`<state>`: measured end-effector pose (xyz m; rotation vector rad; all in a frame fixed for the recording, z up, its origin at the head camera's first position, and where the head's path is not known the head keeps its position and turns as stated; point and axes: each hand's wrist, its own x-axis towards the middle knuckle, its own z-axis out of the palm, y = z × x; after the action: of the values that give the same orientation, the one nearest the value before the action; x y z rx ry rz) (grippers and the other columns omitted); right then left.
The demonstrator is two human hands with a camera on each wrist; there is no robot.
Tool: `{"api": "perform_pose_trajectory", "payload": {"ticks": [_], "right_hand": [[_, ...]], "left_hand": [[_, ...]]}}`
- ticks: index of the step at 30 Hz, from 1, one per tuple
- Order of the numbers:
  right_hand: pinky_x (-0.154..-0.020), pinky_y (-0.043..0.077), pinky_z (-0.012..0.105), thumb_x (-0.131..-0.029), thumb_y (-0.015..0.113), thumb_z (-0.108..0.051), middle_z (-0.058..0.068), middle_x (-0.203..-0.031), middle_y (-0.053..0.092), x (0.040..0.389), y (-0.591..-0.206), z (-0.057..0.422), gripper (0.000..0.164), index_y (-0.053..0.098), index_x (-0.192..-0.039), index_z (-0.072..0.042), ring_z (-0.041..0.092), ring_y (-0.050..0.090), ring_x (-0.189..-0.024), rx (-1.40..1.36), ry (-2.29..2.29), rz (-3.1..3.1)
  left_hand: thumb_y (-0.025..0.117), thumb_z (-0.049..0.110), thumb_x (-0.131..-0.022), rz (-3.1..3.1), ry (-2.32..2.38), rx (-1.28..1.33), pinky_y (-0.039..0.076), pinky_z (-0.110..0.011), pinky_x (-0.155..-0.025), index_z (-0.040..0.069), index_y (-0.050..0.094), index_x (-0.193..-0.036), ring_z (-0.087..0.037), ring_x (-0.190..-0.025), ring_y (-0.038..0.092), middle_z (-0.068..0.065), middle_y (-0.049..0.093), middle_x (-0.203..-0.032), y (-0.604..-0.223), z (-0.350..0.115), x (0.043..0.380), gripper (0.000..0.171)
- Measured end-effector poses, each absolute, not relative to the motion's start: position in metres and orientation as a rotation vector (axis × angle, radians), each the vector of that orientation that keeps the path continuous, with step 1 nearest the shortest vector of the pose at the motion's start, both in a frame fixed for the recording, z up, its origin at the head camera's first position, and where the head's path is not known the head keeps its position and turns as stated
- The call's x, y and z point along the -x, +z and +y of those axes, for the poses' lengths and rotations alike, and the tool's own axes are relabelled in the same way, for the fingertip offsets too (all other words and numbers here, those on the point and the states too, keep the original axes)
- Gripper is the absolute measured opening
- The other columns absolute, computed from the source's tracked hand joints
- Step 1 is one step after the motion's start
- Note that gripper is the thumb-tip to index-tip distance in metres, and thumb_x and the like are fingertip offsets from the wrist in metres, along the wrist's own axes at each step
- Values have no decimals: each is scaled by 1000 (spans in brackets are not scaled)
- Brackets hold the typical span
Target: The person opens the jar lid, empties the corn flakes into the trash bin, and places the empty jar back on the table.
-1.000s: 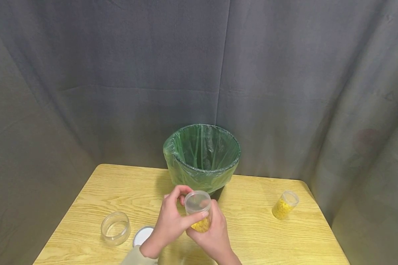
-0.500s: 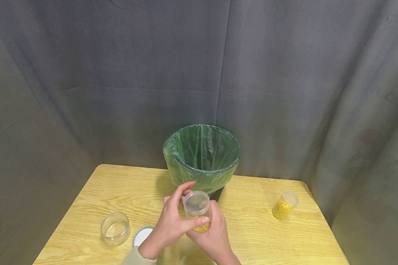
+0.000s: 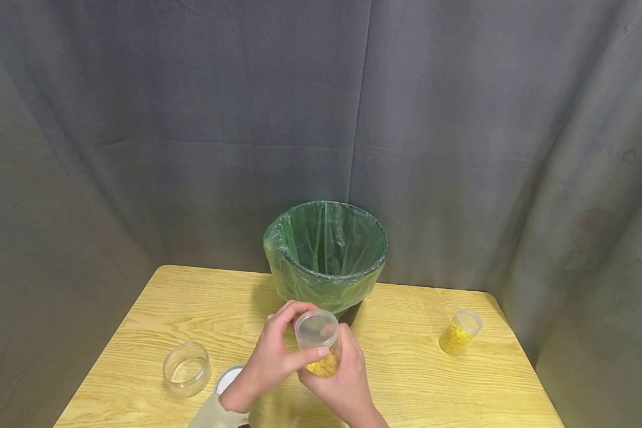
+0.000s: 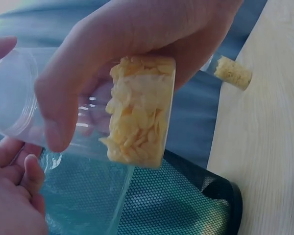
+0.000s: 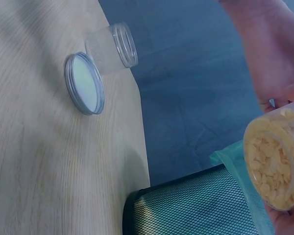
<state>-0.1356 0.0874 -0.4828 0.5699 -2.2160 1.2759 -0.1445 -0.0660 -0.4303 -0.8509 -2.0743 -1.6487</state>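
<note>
A clear plastic jar [image 3: 323,365] stands upright between my hands, its lower part filled with pale yellow flakes [image 4: 137,117]. My right hand [image 3: 343,379] grips the jar's body, with the thumb wrapped across its side in the left wrist view. Around the translucent lid [image 3: 317,329] at the top, my left hand [image 3: 278,351] holds with its thumb in front and fingers behind. Seen from the right wrist, the flakes show through the jar's round base [image 5: 270,169]. The jar is held up over the table, in front of the bin.
A mesh bin [image 5: 196,205] lined with a green bag [image 3: 326,285] stands at the table's back middle. On the left are an open clear jar [image 3: 186,380] and a round lid [image 3: 227,379], white inside. Another flake-filled jar [image 3: 456,336] stands right. Grey curtains surround the wooden table [image 3: 433,392].
My left index finger lifted off the lid half a second ago and is now curled round it again. The jar has shifted slightly left; the right hand has hardly moved.
</note>
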Motion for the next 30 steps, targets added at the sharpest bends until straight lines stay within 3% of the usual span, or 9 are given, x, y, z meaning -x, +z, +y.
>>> {"api": "perform_pose_trajectory", "payload": {"ticks": [7, 16, 22, 26, 30], "right_hand": [[-76, 45, 27, -58, 83, -22, -15, -102, 53, 135, -482, 86, 67, 50, -116, -25, 6, 55, -91, -599, 1275, -2197], [-76, 45, 26, -57, 85, -27, -13, -102, 53, 136, -484, 86, 67, 51, -115, -22, 6, 55, -91, -599, 1220, -2197], [-74, 45, 26, -56, 85, -28, -15, -100, 52, 136, -485, 87, 66, 51, -112, -21, 4, 53, -89, -599, 1205, -2214], [-73, 45, 26, -56, 84, -25, -16, -100, 51, 136, -484, 87, 66, 51, -113, -24, 4, 53, -89, -609, 1223, -2216], [-75, 46, 29, -56, 85, -22, -15, -103, 53, 136, -485, 88, 69, 51, -115, -24, 7, 55, -91, -608, 1288, -2217]], "left_hand": [[85, 20, -66, -2124, -1649, 683, 39, -33, -74, 8, 58, -107, -18, -79, 55, 0, 62, -87, -408, -60, 130, 50], [85, 44, -62, -2219, -1619, 443, 23, -41, -82, 20, 50, -104, -11, -87, 52, 5, 62, -92, -432, -54, 137, 59], [83, 52, -59, -2285, -1627, 401, 25, -40, -82, 22, 48, -111, -14, -93, 46, 8, 56, -97, -435, -54, 137, 70], [83, 46, -63, -2275, -1651, 521, 25, -42, -85, 21, 50, -126, -15, -99, 48, 10, 57, -105, -431, -58, 137, 76], [81, 31, -71, -2190, -1633, 733, 21, -44, -86, 19, 51, -129, -14, -98, 54, 7, 58, -109, -426, -64, 137, 66]]}}
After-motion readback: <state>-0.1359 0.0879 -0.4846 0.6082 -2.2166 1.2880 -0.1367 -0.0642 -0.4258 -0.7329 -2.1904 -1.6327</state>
